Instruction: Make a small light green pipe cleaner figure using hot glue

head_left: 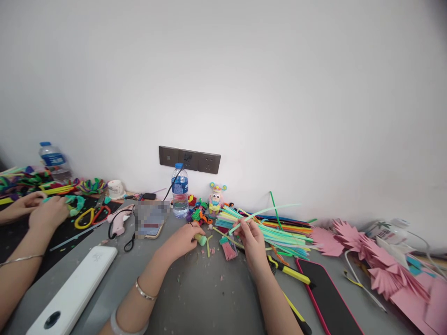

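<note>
My left hand [190, 236], with a bangle on its wrist, has its fingers closed round a small green and yellow roll [200, 239] on the grey table. Between the fingertips of my right hand [248, 231] is a pale green pipe cleaner [272, 209], its free end pointing up and right. A bundle of coloured pipe cleaners [289, 239] lies just behind and right of that hand. Between the hands are a short yellow-green piece [208, 246] and a small pink bundle [228, 250].
A water bottle [180, 193] and a small figurine [215, 200] stand by the wall. At left lie a white device [78, 291] and scissors [92, 217], near another person's hands. A phone [330, 295], yellow cutter [291, 272] and pink folded paper [387, 274] are at right.
</note>
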Demonstrator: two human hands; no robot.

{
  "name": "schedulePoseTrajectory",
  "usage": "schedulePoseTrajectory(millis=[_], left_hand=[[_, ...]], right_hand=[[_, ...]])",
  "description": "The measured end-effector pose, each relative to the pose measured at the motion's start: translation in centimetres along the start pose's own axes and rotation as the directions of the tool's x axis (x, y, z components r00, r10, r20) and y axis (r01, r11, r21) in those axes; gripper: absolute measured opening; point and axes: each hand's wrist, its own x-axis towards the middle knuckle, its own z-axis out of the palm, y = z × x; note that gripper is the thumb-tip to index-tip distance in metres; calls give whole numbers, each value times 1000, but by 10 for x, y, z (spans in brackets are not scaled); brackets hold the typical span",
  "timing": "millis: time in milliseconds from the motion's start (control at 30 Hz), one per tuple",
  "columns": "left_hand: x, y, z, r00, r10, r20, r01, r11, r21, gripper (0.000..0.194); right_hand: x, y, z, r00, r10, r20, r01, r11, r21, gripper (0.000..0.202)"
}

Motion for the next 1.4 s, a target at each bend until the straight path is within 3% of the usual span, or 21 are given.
schedulePoseTrajectory(millis=[233,433,500,600,733,867,967,1067,1267,1400], left_hand=[[6,4,3,986,-8,-165,-1,998,-56,30],[11,2,9,961,-23,-277,-26,985,-173,24],[11,2,10,965,-37,-260,-25,973,-231,20],[10,4,12,981,-45,-190,-10,960,-281,28],[6,10,11,995,-70,-71,55,980,-189,21],[5,15,9,992,-57,-117,38,987,-157,21],[7,19,10,990,-38,-135,-4,956,-293,25],[9,26,12,997,-26,-69,-7,900,-436,24],[6,37,15,999,-19,39,38,834,-551,30],[5,38,13,1000,-5,30,23,776,-631,31]], right_hand=[[-3,-1,1,989,-148,6,143,943,-300,38],[-3,2,2,989,-136,49,145,949,-280,36],[-2,3,3,994,-89,70,103,968,-228,36],[-3,3,4,994,-11,113,29,986,-163,35],[-3,1,4,991,11,136,5,993,-115,32],[-4,1,4,987,8,162,7,995,-96,30],[-4,2,6,979,15,203,5,996,-95,28],[-5,2,8,969,15,248,6,996,-84,29],[-8,0,10,961,25,275,12,991,-132,29],[-8,0,9,962,6,271,21,995,-97,25]])
